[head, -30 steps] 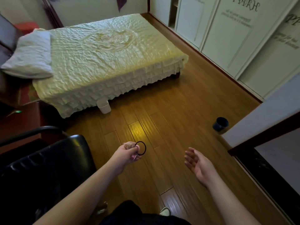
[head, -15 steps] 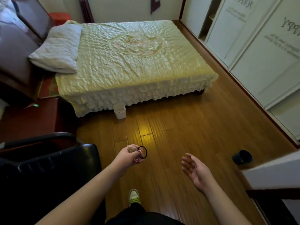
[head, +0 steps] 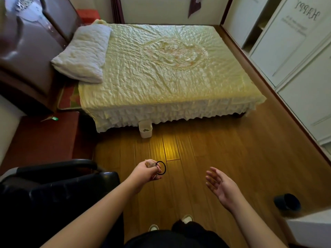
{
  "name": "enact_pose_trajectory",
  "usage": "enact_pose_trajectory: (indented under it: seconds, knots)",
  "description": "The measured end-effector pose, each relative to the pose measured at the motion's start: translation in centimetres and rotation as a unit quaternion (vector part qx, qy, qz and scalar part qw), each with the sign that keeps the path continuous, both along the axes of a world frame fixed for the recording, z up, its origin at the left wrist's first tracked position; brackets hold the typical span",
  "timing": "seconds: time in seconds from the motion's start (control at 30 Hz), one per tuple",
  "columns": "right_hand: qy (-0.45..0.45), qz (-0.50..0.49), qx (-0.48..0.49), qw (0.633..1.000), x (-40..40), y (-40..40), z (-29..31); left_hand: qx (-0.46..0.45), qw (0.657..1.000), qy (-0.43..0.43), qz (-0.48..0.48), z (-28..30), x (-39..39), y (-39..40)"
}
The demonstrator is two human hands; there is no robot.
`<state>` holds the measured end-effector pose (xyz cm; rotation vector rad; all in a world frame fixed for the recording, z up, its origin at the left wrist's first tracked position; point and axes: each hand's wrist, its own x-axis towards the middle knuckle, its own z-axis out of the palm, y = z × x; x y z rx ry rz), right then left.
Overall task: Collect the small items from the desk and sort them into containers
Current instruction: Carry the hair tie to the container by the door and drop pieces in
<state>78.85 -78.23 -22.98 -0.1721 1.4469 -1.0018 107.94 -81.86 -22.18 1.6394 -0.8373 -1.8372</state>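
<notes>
**A:** Head view, and we've got the left hand curled round a fistful of bits: a black hair band hooked off the fingers, a brownish lump up top, something thin and pink poking out below. What those last two are, we can't tell.

**B:** Right hand carries nothing, palm up, fingers loose. We're standing over the wood floor, well short of the white bin at the far bed edge.

**A:** And a dark cup sits near right. Two containers, one mixed handful. That's our worry.

**B:** Agreed. The band only dangles; open that fist over the bin and we'd guess everything drops together, wrongly sorted.

**A:** Or it slips off early and rolls under the bed.
</notes>
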Motion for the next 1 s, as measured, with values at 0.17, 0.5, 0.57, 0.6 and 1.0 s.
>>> enact_pose_trajectory:
  seconds: [0.17, 0.5, 0.57, 0.6, 1.0]
  knots:
    - [-0.001, 0.017, 0.007, 1.0, 0.3, -4.5, -0.9, 0.01, 1.0, -0.019, 0.006, -1.2, 0.4, -3.6]
    - [-0.017, 0.057, 0.023, 0.998, -2.5, -15.0, -2.8, 0.016, 0.997, -0.069, -0.012, -1.6, -2.4, -13.4]
    - [-0.019, 0.064, 0.023, 0.998, -3.5, -17.3, -2.9, 0.018, 0.996, -0.081, -0.02, -1.5, -3.2, -15.4]
    - [-0.02, 0.07, 0.022, 0.997, -3.9, -18.4, -2.9, 0.018, 0.996, -0.084, -0.02, -1.6, -3.6, -16.4]
    - [-0.027, 0.09, 0.033, 0.995, -3.8, -29.9, -3.2, 0.058, 0.997, -0.056, -0.018, -3.1, -4.3, -26.6]
